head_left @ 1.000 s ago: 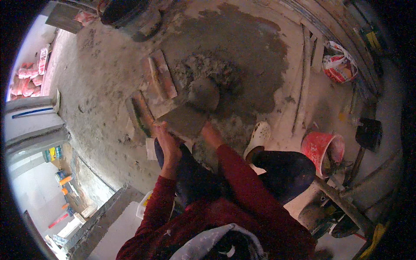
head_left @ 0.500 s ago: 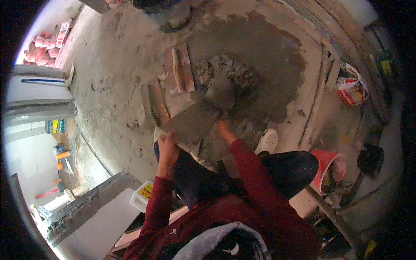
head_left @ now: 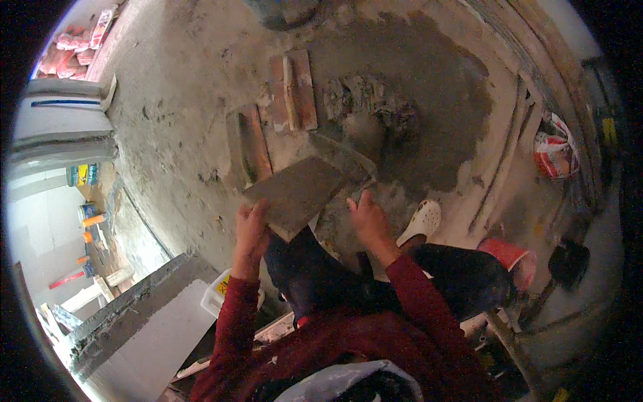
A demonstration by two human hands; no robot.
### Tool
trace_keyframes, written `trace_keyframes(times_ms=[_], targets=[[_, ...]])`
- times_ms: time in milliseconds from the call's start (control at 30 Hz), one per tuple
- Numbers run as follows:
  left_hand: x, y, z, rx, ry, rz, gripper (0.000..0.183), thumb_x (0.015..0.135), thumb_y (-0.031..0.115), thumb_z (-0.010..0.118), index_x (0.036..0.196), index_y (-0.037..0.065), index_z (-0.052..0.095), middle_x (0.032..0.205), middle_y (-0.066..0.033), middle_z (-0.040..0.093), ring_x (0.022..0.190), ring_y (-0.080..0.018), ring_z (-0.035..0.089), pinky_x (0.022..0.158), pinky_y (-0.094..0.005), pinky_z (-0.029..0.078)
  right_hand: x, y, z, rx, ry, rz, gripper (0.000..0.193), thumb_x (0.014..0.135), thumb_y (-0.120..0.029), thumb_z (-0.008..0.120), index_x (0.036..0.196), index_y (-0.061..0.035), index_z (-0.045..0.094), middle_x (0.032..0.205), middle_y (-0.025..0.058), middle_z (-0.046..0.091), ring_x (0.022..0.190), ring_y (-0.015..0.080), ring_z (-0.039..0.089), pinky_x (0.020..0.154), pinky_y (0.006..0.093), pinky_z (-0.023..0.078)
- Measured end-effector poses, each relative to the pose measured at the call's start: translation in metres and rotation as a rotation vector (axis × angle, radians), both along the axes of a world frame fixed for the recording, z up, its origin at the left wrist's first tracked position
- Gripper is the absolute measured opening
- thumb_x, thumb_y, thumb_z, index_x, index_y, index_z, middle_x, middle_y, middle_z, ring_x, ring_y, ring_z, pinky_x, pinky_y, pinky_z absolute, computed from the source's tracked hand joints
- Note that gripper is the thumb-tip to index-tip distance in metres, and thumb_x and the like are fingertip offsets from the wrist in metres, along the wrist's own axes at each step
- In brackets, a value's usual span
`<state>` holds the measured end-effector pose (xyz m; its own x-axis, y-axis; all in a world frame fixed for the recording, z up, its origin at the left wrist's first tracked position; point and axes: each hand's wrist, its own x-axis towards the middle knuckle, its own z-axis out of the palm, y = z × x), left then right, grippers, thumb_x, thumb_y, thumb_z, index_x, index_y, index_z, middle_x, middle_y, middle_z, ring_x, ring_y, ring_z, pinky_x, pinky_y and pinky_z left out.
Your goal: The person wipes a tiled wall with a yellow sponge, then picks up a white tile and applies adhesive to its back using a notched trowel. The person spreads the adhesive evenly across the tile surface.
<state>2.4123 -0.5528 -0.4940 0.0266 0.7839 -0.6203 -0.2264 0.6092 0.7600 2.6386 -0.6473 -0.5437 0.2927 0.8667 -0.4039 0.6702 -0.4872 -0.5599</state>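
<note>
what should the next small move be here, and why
Perhaps reach the trowel forward to the mortar heap: the right hand appears to hold its handle, the heap lies just beyond the blade, and the left hand grips the flat board by its near left edge.

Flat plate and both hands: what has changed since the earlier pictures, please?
The right hand has moved rightward, away from the flat plate, with the trowel in its grip; the gap is wider. Nothing was visibly let go. The left hand still holds the plate's left end. The mortar heap and both handled floats lie as before.
</note>
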Motion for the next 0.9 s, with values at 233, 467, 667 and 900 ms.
trace_keyframes(times_ms=[233,467,667,900], targets=[[-0.004,0.009,-0.008,-0.05,-0.014,0.053,0.017,0.091,0.01,0.055,0.102,-0.003,0.056,0.094,-0.0123,0.063,0.078,-0.0239,0.065,0.058,-0.0358,0.055,-0.047,-0.065,-0.035,-0.069,0.139,0.094,0.035,0.096,-0.033,0.049,0.106,0.0001,0.043,0.073,0.0285,0.062,0.065,0.0476,0.06,0.057,0.0534,0.046],[-0.018,0.017,-0.036,-0.122,0.029,0.164,0.021,0.089,0.006,0.056,0.106,-0.005,0.056,0.1,-0.0142,0.063,0.086,-0.0276,0.064,0.075,-0.0418,0.056,-0.028,-0.032,-0.106,-0.105,0.29,-0.053,0.036,0.098,-0.032,0.041,0.11,0.0017,0.048,0.094,0.0318,0.062,0.089,0.0457,0.061,0.075,0.0554,0.047],[-0.023,0.02,-0.025,-0.079,-0.028,0.035,0.016,0.09,0.007,0.055,0.101,-0.004,0.058,0.096,-0.0129,0.064,0.084,-0.0254,0.064,0.077,-0.0401,0.055,-0.031,-0.016,-0.123,-0.002,-0.043,0.171,0.03,0.094,-0.021,0.047,0.11,0.0026,0.057,0.096,0.0291,0.061,0.09,0.0426,0.061,0.073,0.0515,0.05],[-0.033,0.029,-0.017,-0.098,0.089,-0.081,0.015,0.092,0.011,0.055,0.099,-0.002,0.06,0.089,-0.01,0.065,0.078,-0.0231,0.064,0.072,-0.0382,0.055,-0.012,-0.029,-0.159,0.048,-0.04,0.277,0.026,0.094,-0.021,0.049,0.095,0.0038,0.057,0.097,0.0291,0.06,0.09,0.0445,0.06,0.072,0.0528,0.05]])
